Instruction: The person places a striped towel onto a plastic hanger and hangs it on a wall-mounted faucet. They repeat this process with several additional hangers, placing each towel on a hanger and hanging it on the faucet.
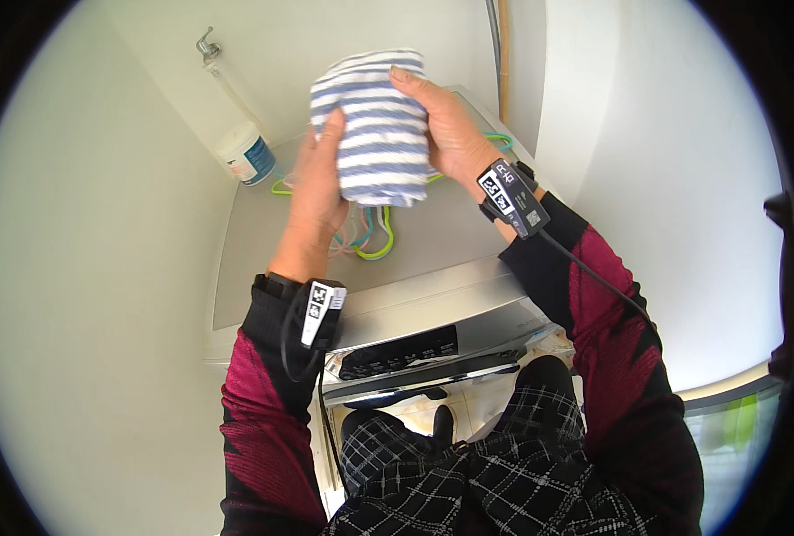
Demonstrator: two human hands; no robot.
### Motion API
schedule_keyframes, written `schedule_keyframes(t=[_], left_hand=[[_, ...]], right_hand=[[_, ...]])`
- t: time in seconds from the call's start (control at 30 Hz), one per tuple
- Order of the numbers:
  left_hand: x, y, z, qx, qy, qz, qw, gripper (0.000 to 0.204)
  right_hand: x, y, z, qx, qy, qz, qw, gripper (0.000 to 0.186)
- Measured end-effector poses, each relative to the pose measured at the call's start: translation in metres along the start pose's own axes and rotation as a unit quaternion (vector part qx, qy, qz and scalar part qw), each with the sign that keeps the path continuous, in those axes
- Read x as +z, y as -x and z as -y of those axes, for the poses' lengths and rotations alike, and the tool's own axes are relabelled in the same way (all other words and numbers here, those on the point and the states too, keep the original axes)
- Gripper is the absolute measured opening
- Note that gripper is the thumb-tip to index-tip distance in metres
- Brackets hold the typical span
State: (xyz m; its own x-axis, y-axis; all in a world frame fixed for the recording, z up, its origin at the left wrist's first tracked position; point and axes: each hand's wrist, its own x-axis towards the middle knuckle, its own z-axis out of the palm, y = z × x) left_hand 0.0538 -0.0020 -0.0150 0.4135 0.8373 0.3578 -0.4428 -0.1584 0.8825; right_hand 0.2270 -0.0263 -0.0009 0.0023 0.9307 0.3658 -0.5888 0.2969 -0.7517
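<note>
Two hands (pixel 319 183) (pixel 453 134) hold a fuzzy, blockily folded striped cloth (pixel 383 143).

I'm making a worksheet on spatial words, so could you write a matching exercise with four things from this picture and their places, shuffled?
1. striped cloth
2. coloured hangers
3. white tub
4. metal tap

A. on the wall, at upper left
B. below the tap, left of the hangers
C. between left hand and right hand
D. on the grey top

Pairs: 1-C, 2-D, 3-B, 4-A
</note>
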Motion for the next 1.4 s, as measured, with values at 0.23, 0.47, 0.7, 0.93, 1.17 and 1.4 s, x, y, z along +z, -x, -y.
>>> schedule_keyframes(t=[0.23,0.47,0.7,0.93,1.17,1.4], left_hand=[[-0.004,0.001,0.002,-0.027,0.036,0.008,0.999,0.056],[-0.022,-0.006,0.005,0.003,-0.254,-0.067,0.965,0.043],[-0.057,-0.002,-0.021,0.062,-0.579,0.022,0.812,0.037],[-0.058,-0.003,0.010,0.044,-0.628,0.201,0.750,0.034],[-0.056,-0.003,0.004,0.155,-0.671,0.107,0.717,0.020],[-0.030,0.010,-0.021,0.249,-0.682,0.052,0.686,0.016]], right_hand=[[0.011,0.013,-0.020,0.127,-0.012,0.114,0.985,0.077],[0.007,0.011,-0.011,0.069,0.027,0.144,0.987,0.060],[-0.044,-0.015,0.019,-0.108,0.281,-0.029,0.953,0.043],[-0.066,-0.030,-0.004,-0.096,0.420,-0.076,0.899,0.037],[-0.057,-0.023,0.004,-0.186,0.330,-0.088,0.921,0.044],[-0.016,0.001,0.021,-0.400,0.502,-0.108,0.759,0.052]])
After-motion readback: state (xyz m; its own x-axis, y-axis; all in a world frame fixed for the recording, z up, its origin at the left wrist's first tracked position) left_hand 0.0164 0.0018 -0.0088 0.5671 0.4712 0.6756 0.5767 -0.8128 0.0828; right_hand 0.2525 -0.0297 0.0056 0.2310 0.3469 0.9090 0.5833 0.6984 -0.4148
